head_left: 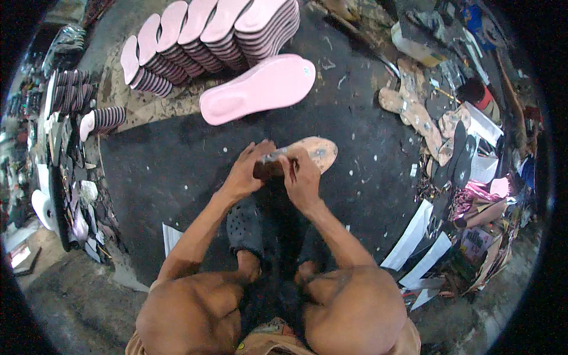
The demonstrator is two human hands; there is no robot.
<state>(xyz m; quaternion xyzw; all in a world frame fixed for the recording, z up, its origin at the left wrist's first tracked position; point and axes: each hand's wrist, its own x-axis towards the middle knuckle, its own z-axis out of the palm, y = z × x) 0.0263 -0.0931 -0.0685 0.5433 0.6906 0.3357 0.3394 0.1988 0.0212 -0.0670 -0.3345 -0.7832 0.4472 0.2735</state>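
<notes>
Both my hands work on a tan, stained, sole-shaped form [319, 149], which looks like a shoe last. It is held above the dark board, its wider end pointing up and to the right. My left hand [244, 171] grips the narrower end, fingers wrapped over its far side. My right hand [303, 177] is closed over its middle, thumb and fingers bent. A dark brown piece [270, 169], perhaps a strap, shows between my hands; how it joins the form is hidden. Just beyond lies a pink insole [257, 92], on its own and flat.
Stacks of pink and dark striped insoles [201, 44] stand at the far left of the dark board [171, 160]. At right lie more tan sole forms [417, 112], white strips [408, 234] and scraps. A smaller striped stack [103, 120] sits at the left edge.
</notes>
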